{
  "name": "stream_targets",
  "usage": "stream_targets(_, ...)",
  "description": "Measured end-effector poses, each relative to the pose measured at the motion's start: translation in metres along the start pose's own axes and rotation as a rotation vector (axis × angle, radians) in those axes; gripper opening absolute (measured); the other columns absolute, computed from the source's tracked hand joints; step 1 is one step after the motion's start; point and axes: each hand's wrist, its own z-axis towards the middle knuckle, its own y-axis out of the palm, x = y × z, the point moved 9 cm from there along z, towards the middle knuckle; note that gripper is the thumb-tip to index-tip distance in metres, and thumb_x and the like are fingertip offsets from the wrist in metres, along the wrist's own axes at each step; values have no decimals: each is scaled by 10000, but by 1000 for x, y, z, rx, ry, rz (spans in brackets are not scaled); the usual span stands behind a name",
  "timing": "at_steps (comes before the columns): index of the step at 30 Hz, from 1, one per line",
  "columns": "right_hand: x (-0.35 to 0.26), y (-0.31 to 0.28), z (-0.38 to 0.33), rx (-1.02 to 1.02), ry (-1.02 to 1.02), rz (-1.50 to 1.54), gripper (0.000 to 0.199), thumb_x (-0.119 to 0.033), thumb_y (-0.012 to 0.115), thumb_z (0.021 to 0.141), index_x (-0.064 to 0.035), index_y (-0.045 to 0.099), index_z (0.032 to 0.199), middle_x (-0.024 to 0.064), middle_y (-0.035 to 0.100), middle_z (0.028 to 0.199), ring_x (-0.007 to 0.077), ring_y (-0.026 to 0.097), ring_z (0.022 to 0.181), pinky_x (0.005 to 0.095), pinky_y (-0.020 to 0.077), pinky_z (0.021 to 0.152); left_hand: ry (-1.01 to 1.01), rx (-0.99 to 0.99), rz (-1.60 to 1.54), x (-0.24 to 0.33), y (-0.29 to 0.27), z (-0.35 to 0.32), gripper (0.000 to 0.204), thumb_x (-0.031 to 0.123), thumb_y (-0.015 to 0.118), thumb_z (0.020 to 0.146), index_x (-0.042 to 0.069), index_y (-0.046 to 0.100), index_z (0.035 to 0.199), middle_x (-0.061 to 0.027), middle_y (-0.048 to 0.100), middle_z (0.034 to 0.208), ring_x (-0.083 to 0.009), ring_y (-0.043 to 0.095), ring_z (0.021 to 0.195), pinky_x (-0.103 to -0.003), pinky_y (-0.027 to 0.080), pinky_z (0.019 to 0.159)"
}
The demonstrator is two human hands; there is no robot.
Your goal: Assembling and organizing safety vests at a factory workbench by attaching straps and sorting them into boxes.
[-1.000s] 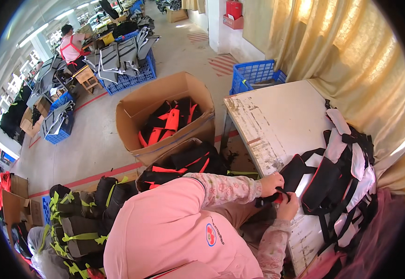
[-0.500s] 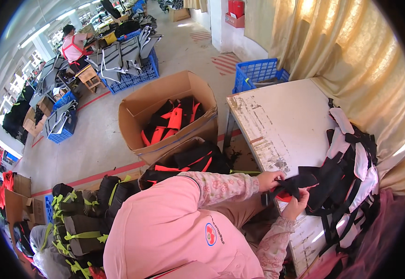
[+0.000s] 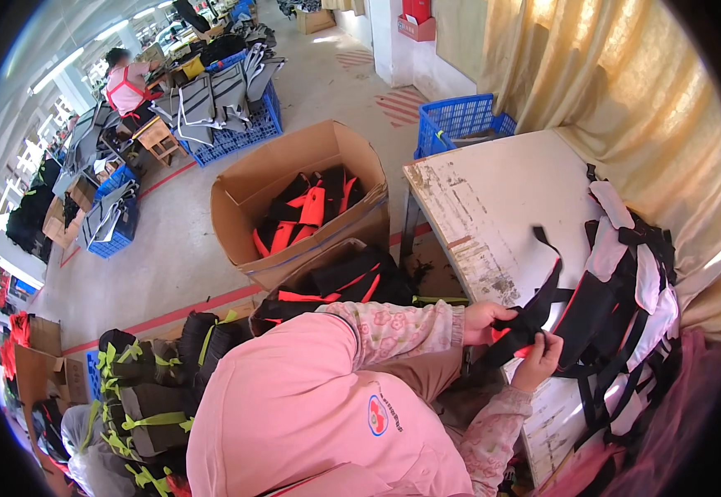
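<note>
My left hand point(image 3: 486, 320) and my right hand point(image 3: 540, 358) both grip a black strap point(image 3: 543, 286) with a red underside. They hold it at the near edge of a worn white table point(image 3: 493, 199). The strap runs up from my hands in a loop over the tabletop. It belongs to a pile of black backpack parts with white padded panels point(image 3: 629, 282) lying on the right side of the table. My pink top and flowered sleeves fill the lower middle of the view.
An open cardboard box point(image 3: 294, 195) holding black and orange pieces stands on the floor left of the table, with more such pieces point(image 3: 340, 286) nearer me. Black bundles with yellow-green straps point(image 3: 149, 389) lie lower left. A blue crate point(image 3: 460, 124) stands behind the table. A seated person point(image 3: 129, 83) works far off.
My hands have slid along the black piece and drawn its strap out. It now stretches up across the table in a loop. The pile on the right shifted slightly.
</note>
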Motion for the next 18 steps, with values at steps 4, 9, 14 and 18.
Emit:
stream_targets(4, 7, -3, 2, 44, 183, 127, 86, -80, 532, 890, -7, 515, 847, 1, 501, 776, 90, 462, 734, 226, 406, 680, -92, 55, 22, -2, 16, -10, 266, 139, 522, 888, -41, 556, 1080, -147, 632, 1018, -232, 613, 927, -373, 469, 875)
stream_targets(9, 3, 4, 4, 51, 248, 279, 114, -111, 516, 918, -23, 512, 845, -11, 492, 776, 70, 449, 728, 212, 399, 666, -115, 22, 130, 0, 32, -18, 255, 167, 544, 864, -35, 586, 1012, -131, 647, 955, -214, 633, 834, -353, 508, 788)
stream_targets(14, 18, 23, -3, -39, 447, 758, 217, -228, 531, 927, -15, 551, 958, 48, 600, 919, 128, 568, 843, 260, 467, 754, 64, 152, 268, 16, 19, -5, 251, 186, 565, 837, -25, 617, 961, -116, 659, 869, -184, 638, 744, -307, 519, 730)
stream_targets(18, -15, 46, -12, -144, 516, 993, 334, -299, 518, 925, -7, 525, 1089, 99, 602, 1044, 196, 595, 941, 312, 480, 828, 241, 168, 558, 46, 30, -8, 256, 213, 580, 833, -26, 646, 899, -95, 660, 832, -144, 626, 708, -271, 506, 691)
